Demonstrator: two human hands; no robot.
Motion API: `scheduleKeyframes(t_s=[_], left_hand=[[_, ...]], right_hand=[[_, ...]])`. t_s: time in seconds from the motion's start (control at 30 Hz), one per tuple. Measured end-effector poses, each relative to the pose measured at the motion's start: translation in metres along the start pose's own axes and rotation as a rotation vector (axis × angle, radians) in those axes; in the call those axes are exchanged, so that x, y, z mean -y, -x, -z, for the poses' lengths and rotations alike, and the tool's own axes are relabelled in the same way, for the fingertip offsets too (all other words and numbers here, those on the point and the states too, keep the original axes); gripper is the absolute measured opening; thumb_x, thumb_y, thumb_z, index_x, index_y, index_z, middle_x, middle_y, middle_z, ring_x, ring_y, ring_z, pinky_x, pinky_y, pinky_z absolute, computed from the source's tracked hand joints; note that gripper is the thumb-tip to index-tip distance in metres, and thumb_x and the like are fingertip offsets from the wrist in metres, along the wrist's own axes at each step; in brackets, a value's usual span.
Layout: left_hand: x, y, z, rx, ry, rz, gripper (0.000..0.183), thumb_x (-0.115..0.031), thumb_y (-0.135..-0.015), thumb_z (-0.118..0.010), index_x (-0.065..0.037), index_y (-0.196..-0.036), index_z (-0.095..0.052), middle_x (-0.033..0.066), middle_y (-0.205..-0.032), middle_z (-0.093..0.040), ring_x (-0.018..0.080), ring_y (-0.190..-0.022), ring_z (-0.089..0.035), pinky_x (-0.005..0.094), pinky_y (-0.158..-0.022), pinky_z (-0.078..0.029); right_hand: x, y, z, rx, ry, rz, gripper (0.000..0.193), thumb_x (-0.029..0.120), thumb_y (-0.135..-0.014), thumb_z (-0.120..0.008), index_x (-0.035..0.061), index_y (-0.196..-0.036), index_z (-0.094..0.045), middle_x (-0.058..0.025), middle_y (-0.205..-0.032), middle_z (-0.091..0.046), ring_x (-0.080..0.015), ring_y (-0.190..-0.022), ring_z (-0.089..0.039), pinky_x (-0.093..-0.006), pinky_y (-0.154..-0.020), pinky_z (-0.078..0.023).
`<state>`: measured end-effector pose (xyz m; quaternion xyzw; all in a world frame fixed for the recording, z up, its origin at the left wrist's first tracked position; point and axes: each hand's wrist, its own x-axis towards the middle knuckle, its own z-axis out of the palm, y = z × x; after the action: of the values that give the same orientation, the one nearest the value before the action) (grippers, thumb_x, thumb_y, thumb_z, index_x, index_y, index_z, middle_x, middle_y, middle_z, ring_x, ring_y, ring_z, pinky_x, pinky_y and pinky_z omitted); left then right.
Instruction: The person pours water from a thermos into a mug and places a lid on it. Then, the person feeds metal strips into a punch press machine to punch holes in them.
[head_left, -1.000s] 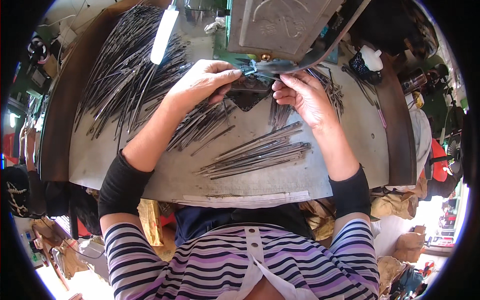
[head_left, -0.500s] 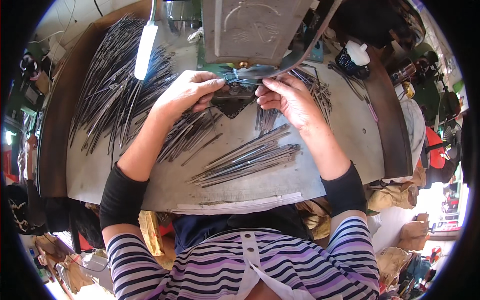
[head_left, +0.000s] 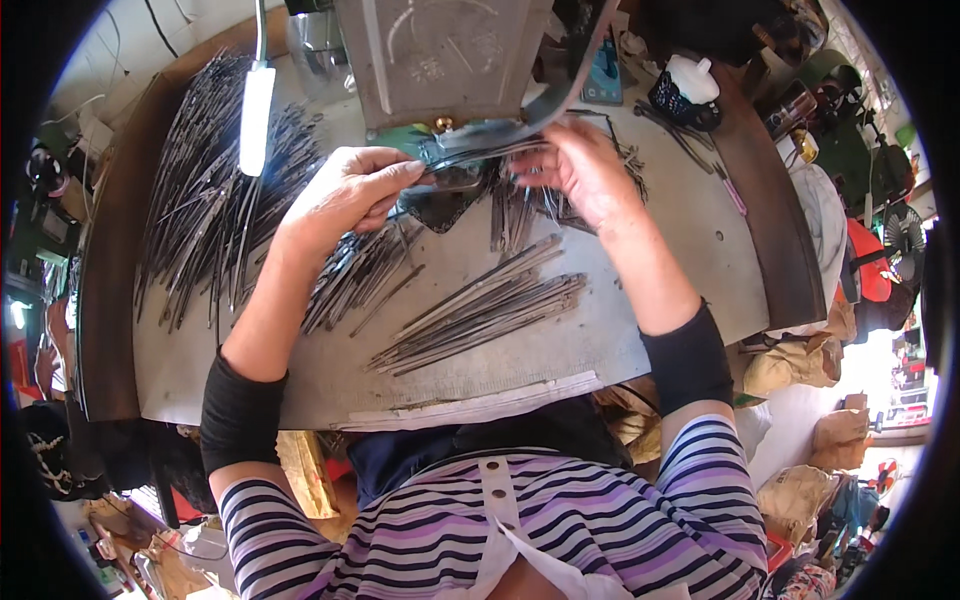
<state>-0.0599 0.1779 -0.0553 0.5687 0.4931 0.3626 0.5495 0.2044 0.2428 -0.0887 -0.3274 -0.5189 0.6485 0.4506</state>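
Note:
My left hand [head_left: 358, 190] is closed, thumb and forefinger pinching one end of a thin dark strip [head_left: 470, 157] in front of the grey machine head [head_left: 445, 60]. The strip runs right toward my right hand [head_left: 582, 178], which is smeared by motion, so its grip on that end is unclear. A bundle of similar strips [head_left: 515, 215] lies below the right hand. Another heap of strips [head_left: 360, 270] rests under my left wrist. Nearer to me, a fanned bundle of strips [head_left: 480, 315] lies on the pale worktable [head_left: 660, 345].
A large pile of long dark strips [head_left: 205, 190] covers the table's left side. Above it hangs a lit white lamp [head_left: 257, 120]. At the back right stand a dark basket [head_left: 684, 104] with a white thing in it and some long thin tools [head_left: 690, 145]. A dark raised rim [head_left: 775, 230] borders the table.
My right hand has moved up and turned, its fingers now blurred. My left hand keeps its pinch on the strip. The whole view has shifted a little, moving the machine leftward in the picture.

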Motion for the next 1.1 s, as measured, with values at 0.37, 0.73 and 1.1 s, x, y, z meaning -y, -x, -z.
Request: scheduleKeyframes(t_s=[0.37,0.73,1.1], left_hand=[[0.007,0.059,-0.042,0.106,-0.686,-0.336,0.019,-0.02,-0.085,-0.065,-0.003,-0.091,-0.07,0.0119,-0.077,-0.064,0.0251,-0.069,-0.064,0.0352,-0.066,-0.05],[0.011,0.096,-0.007,-0.114,-1.024,-0.16,0.02,-0.017,-0.078,-0.071,-0.005,-0.094,-0.067,0.0096,-0.083,-0.063,0.0289,-0.074,-0.064,0.0368,-0.065,-0.05],[0.03,0.089,-0.01,-0.177,-1.261,-0.326,0.012,-0.016,-0.081,-0.065,-0.007,-0.087,-0.061,0.0086,-0.081,-0.057,0.0296,-0.074,-0.062,0.0408,-0.063,-0.048]], right_hand=[[0.044,0.004,0.027,0.036,0.724,0.039,0.029,0.022,-0.089,-0.064,-0.0011,-0.106,-0.064,-0.0065,-0.084,-0.066,-0.0081,-0.064,-0.059,-0.0213,-0.053,-0.047],[0.057,0.026,0.084,-0.12,1.282,0.004,0.02,0.016,-0.083,-0.066,0.0009,-0.096,-0.068,-0.0077,-0.08,-0.067,-0.0119,-0.062,-0.057,-0.028,-0.055,-0.046],[0.056,0.016,0.08,-0.211,1.635,0.057,0.027,0.025,-0.083,-0.067,0.0043,-0.1,-0.068,-0.015,-0.091,-0.069,-0.0315,-0.081,-0.066,-0.0379,-0.075,-0.05]])
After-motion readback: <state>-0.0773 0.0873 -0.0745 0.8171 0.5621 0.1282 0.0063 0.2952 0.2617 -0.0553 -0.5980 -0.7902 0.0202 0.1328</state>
